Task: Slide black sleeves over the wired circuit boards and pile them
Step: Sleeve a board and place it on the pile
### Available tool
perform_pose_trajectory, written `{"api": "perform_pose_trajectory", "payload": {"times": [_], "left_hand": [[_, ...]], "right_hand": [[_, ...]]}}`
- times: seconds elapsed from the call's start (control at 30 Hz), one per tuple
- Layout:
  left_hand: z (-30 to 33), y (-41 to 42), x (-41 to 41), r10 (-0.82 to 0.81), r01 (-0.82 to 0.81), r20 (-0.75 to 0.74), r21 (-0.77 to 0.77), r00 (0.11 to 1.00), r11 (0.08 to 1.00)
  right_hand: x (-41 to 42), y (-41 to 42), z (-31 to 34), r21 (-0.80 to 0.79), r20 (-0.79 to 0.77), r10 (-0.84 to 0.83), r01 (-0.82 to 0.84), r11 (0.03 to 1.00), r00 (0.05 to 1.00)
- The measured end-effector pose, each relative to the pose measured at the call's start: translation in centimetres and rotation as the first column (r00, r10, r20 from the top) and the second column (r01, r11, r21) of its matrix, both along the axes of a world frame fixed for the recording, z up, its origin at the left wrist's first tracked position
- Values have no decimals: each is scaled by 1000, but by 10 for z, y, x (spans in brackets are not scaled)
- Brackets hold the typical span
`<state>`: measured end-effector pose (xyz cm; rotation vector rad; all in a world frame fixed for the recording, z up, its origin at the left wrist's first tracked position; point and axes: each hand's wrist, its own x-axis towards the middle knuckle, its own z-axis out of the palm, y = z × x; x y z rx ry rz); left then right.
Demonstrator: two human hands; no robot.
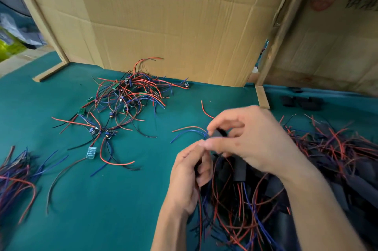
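Over a teal felt-covered worktable [126, 199] walled by tan corrugated cardboard sheets [173, 25], a heap of finished black-sleeved boards with red and blue leads [266, 199] spreads at lower right; bare green circuit boards with tangled wires [122, 99] wait well apart at upper left. The right hand [251, 138] pinches a short black tubular sleeve [219, 134] while the left hand [190, 175] closes on wires below it. Gathering the leads straight before feeding should ease the slide. The board itself is hidden behind fingers; spare sleeves at far right are blurred.
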<state>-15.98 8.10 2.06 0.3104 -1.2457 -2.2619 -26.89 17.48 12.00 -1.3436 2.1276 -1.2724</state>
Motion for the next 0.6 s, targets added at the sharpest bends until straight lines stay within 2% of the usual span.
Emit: {"api": "perform_pose_trajectory", "payload": {"times": [0.07, 0.17, 0.23, 0.4, 0.6], "left_hand": [[-1, 1, 0, -17, 18, 12, -48, 1000, 999], [-3, 2, 0, -40, 44, 35, -117, 999, 992], [-3, 2, 0, -55, 61, 44, -156, 998, 986], [-3, 2, 0, -55, 63, 52, -181, 997, 981], [-2, 3, 1, -36, 46, 60, -178, 998, 983]], "right_hand": [[-8, 5, 3, -156, 47, -161, 167, 974, 986], [-19, 17, 7, -359, 11, -425, 400, 843, 905], [-24, 21, 8, -396, -23, -532, 481, 782, 846], [-27, 16, -2, -308, -97, -531, 482, 820, 842], [-38, 22, -5, -275, 39, -501, 492, 826, 864]]}}
